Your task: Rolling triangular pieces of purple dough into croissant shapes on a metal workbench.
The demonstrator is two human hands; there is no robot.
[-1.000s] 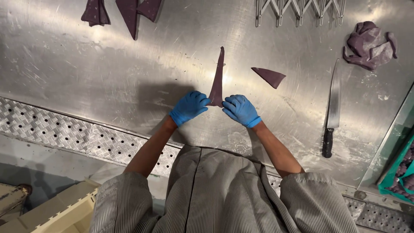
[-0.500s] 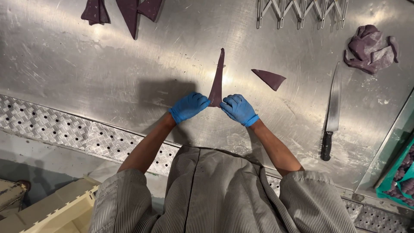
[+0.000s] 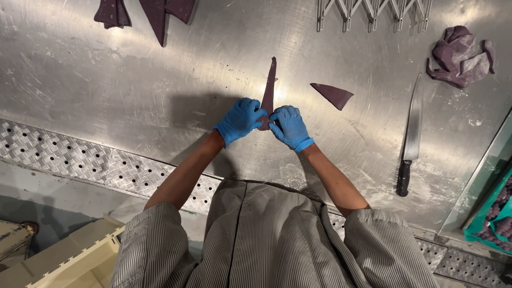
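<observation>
The wide end of the dough triangle [image 3: 268,96] is pinched by the left hand [image 3: 239,120] and right hand [image 3: 288,126]; tearing is likely if stretched unevenly.

Two gloved hands, left hand [image 3: 240,120] and right hand [image 3: 288,127], on purple dough triangle [image 3: 268,93]

- The worktop [image 3: 133,90] is brushed steel, scratched and dusted pale, glossy where light glares at the centre.
- Its lower-left edge strip [image 3: 80,165] is perforated, embossed metal.
- Both hands wear thin, matt blue rubbery gloves: left hand [image 3: 240,120], right hand [image 3: 289,127].
- The dough triangle [image 3: 268,93] between them looks soft, smooth, matt purple.
- The knife [image 3: 413,125] at right has a shiny blade and matt black handle.
</observation>
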